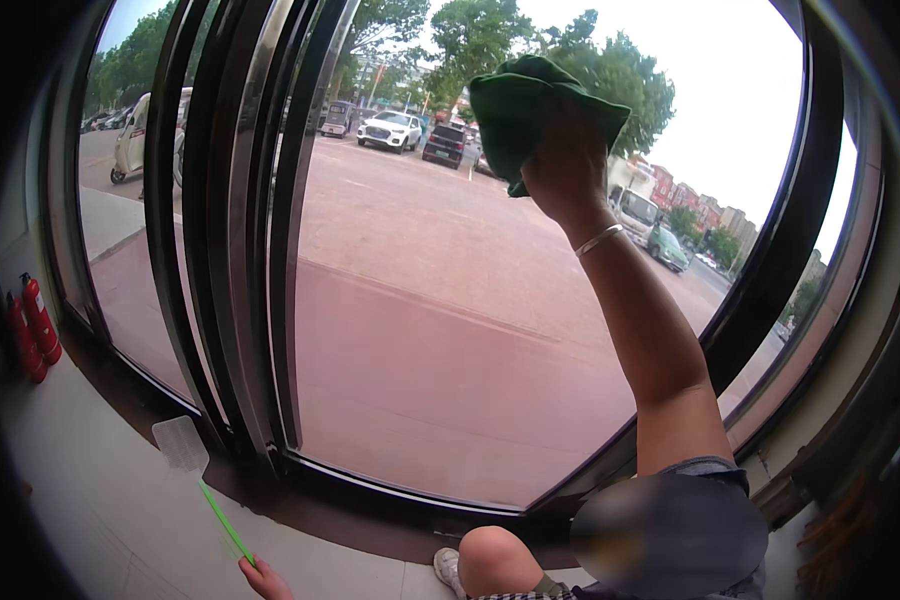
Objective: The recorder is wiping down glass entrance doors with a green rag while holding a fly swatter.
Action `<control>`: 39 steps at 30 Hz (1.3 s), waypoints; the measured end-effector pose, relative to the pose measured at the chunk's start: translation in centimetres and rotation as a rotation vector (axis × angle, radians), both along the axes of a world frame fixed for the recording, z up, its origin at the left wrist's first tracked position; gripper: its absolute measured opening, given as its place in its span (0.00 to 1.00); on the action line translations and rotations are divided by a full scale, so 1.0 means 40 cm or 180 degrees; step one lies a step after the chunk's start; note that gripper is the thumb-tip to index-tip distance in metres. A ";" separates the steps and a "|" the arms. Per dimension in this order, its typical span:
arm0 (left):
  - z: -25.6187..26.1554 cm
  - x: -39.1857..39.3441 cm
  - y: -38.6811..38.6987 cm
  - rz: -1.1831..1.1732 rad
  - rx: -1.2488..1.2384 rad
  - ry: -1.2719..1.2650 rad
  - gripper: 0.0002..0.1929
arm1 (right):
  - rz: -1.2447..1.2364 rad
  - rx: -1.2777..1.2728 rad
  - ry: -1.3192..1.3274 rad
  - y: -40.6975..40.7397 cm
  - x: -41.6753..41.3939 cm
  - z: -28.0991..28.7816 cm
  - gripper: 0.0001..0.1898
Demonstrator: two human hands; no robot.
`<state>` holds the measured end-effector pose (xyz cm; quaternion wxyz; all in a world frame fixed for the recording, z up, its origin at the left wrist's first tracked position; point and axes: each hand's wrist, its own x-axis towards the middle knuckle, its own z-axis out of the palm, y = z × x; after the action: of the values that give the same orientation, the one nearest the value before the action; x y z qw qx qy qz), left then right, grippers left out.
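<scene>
My right arm reaches up across a large glass pane [450, 322], a silvery bangle [598, 240] at its wrist. The right hand [570, 169] is shut on a bunched dark green cloth [521, 112], held up at the glass. Part of the hand is hidden behind the folds. At the bottom left edge, what appears to be my left hand [264, 579], cut off by the frame, grips the green handle of a fly swatter [225, 521]. Its pale mesh head [181, 444] points up and left, near the foot of the dark door frame [251, 390].
Two red fire extinguishers [34, 326] stand by the left wall. A bare knee [501, 559] and a white shoe [447, 568] are near the dark sill [390, 491]. Pale tiles [120, 517] cover the floor. Outside are parked cars [390, 130] on red paving.
</scene>
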<state>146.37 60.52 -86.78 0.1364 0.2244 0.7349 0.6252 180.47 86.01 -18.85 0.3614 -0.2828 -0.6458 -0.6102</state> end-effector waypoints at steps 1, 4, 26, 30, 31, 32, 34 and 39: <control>0.046 0.027 0.016 -0.0205 -0.0042 -0.0441 0.08 | -0.0268 -0.0383 -0.0442 -0.015 -0.009 -0.075 0.15; 0.154 0.036 -0.016 -0.0227 -0.0004 -0.0354 0.09 | -0.0297 -0.1657 -0.0724 -0.071 -0.010 -0.400 0.16; 0.216 0.057 -0.018 -0.0463 -0.0323 -0.0946 0.10 | -0.1407 -0.0913 0.0053 -0.162 0.369 -0.643 0.19; 0.254 0.072 -0.016 -0.0627 -0.0057 -0.1199 0.08 | -0.0353 -0.3318 -0.0435 -0.172 0.303 -1.104 0.13; 0.261 0.072 -0.029 -0.0541 -0.0122 -0.1187 0.08 | -0.0172 -0.5702 0.1485 -0.176 0.253 -1.203 0.13; 0.263 0.088 -0.016 -0.0602 -0.0131 -0.1100 0.08 | -0.0210 -0.5477 0.0534 -0.165 0.299 -1.341 0.14; 0.259 0.108 -0.009 -0.0575 -0.0194 -0.0996 0.08 | 0.0212 -0.6066 0.0932 -0.184 0.364 -1.533 0.14; 0.282 0.064 -0.062 -0.0504 -0.0389 -0.0752 0.08 | -0.1026 -0.4653 -0.1923 -0.301 0.668 -1.617 0.21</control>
<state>148.93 58.04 -75.51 0.2843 0.1978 0.7304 0.5887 207.17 73.96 -83.55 -0.1975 -0.3602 -0.9027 -0.1282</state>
